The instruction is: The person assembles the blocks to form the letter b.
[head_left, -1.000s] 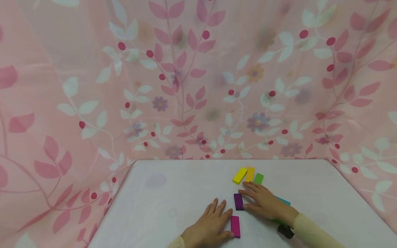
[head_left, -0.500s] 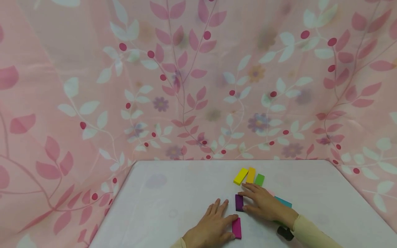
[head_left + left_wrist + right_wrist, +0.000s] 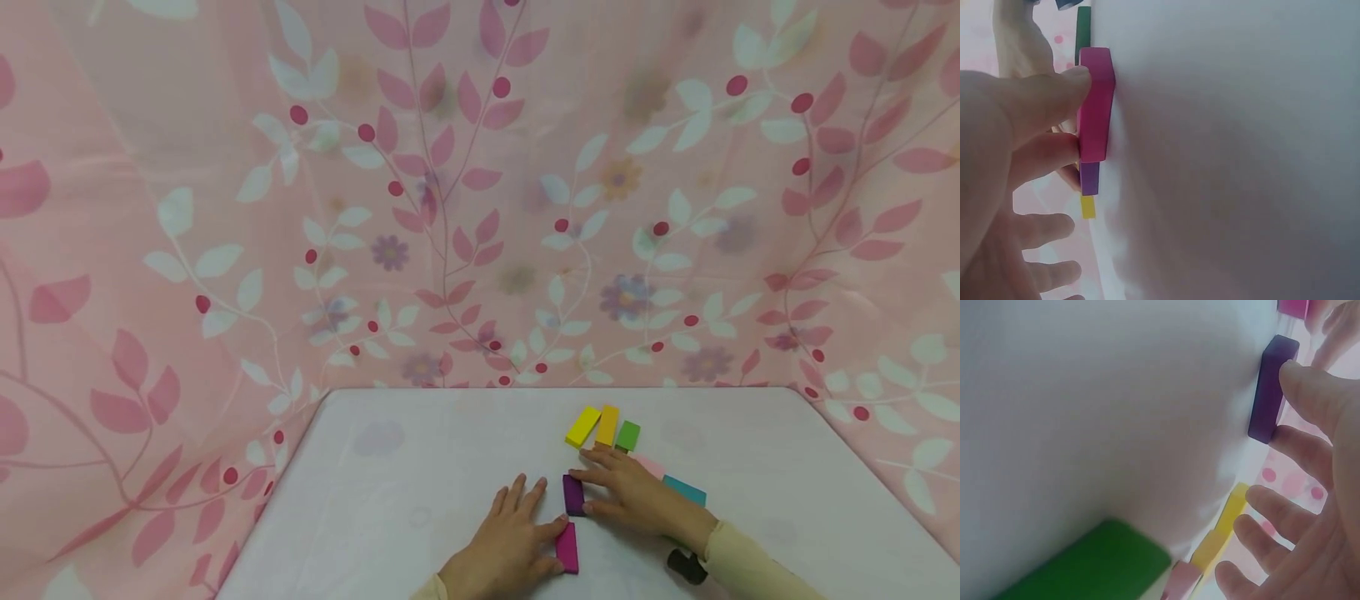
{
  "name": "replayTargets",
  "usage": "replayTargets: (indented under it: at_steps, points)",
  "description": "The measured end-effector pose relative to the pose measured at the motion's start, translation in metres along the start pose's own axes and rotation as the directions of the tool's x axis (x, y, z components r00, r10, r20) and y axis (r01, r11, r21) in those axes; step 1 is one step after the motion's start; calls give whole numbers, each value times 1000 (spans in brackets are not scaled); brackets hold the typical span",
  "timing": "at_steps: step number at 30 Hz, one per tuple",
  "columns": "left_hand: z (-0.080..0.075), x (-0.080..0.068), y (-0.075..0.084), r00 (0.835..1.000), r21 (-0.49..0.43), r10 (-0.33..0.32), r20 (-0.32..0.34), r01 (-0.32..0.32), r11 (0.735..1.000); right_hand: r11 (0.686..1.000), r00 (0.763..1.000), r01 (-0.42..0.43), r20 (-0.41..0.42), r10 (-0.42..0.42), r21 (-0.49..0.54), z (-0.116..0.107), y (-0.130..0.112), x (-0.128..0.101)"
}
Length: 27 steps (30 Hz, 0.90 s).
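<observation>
Purple block (image 3: 573, 495): reference point; on the white table (image 3: 420, 475), under the right hand.
Right hand (image 3: 636, 495): thumb and forefinger gripping the purple block; remaining fingers extended.
Magenta block (image 3: 567, 548): near side of the purple block, narrow gap between.
Left hand (image 3: 506, 543): thumb and forefinger gripping the magenta block.
Yellow block (image 3: 582, 427), orange block (image 3: 607, 424): beyond the purple block.
Blue block (image 3: 686, 490): right of the purple block.
</observation>
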<state>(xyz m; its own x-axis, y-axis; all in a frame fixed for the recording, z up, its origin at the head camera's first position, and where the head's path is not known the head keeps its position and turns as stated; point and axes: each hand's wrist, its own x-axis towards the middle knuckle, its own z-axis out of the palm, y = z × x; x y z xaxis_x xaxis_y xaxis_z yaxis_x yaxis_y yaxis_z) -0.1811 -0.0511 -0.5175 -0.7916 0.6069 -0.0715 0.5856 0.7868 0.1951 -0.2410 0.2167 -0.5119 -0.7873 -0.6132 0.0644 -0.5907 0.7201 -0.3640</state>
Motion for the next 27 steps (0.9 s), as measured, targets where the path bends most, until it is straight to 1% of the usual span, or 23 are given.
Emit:
replayTargets:
  at_steps: [5,7,11,17,23,27]
  points:
    - [-2,-5,-5,999,-20,-5,-40,4,1000,1000,999,-22,34,22,-9,2,-7,4]
    - [-3,-7,-9,998,-28,-6,-57,4,1000,999,999,-16,38,17,-29,3,-10,5]
    - [-3,-12,-16,996,-35,-1,-86,-2,999,1000,999,-1,43,3,-30,5,-15,9]
    - [-1,-19,-22,995,-49,19,-103,-25,998,999,998,10,58,-12,34,9,-22,16]
    - [-1,-24,-25,994,-33,28,-109,-32,999,999,997,23,69,-24,28,13,-27,21]
    - [0,-25,-28,993,-35,37,-111,-41,999,999,997,22,79,-25,43,15,-31,25]
